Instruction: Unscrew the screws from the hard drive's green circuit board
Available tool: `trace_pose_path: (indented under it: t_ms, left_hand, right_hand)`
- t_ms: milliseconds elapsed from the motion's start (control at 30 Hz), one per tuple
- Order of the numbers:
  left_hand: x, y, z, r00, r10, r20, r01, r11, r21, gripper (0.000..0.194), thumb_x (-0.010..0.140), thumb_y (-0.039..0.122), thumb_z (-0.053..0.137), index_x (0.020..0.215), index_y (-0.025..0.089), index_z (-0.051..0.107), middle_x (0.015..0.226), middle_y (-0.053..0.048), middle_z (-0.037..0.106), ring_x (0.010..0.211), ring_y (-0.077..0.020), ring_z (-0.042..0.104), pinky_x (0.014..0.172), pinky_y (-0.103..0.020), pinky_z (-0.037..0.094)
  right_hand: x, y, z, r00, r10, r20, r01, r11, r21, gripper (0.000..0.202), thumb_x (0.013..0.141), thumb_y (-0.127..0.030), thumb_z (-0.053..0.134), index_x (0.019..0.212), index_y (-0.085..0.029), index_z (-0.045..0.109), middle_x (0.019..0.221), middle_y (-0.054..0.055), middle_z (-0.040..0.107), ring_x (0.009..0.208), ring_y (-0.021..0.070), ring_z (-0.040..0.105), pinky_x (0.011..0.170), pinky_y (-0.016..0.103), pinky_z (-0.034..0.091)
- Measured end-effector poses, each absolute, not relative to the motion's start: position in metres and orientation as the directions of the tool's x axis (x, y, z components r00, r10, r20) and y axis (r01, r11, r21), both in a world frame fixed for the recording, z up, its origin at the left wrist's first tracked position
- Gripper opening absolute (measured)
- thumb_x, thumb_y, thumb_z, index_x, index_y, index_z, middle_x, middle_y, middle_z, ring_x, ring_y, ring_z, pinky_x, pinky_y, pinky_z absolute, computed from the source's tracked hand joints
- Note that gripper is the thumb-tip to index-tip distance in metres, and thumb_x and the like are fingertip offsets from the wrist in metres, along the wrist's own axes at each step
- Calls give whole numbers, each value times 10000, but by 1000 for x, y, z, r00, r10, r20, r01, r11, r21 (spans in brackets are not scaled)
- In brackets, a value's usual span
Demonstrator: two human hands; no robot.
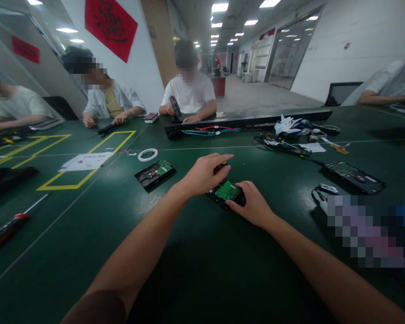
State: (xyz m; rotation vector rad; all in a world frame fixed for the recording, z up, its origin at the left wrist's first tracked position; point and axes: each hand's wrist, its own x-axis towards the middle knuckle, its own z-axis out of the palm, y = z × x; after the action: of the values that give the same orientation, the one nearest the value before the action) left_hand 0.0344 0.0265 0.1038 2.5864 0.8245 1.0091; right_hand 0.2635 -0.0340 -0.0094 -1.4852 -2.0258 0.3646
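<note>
A hard drive (pixel 227 191) with a green circuit board lies on the dark green table in front of me. My right hand (pixel 253 204) grips its right end, with the thumb on the near edge and the fingers on the far side. Over the drive's left end is my left hand (pixel 207 173), its fingers bent round a small dark thing with a bit of yellow (pixel 224 163). Most of that thing is hidden, and I cannot tell its kind. A second hard drive (pixel 155 174), also with a green board, rests to the left of my left hand.
Left lie a white ring (pixel 147 155), papers (pixel 86 162) and a red-black screwdriver (pixel 11 226). A long black housing with wires (pixel 216 128) spans the far side. Right are cables (pixel 280 145), white gloves (pixel 290 126) and another drive (pixel 354 177). Several people sit around the table.
</note>
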Motion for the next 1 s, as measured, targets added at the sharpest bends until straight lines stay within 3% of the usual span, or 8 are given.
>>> trace_pose_path:
  t_ms: [1000]
  left_hand:
    - [34, 28, 102, 589, 601, 540, 398, -797, 453, 398, 1039, 262, 579, 1414, 163, 668, 999, -67, 724, 761, -147, 667, 767, -313, 568]
  right_hand:
    - [262, -36, -6, -232, 914, 332, 756, 384, -530, 526, 904, -481, 749, 1330, -223, 578, 1340, 125, 595, 1214, 304, 602, 1047, 499, 537]
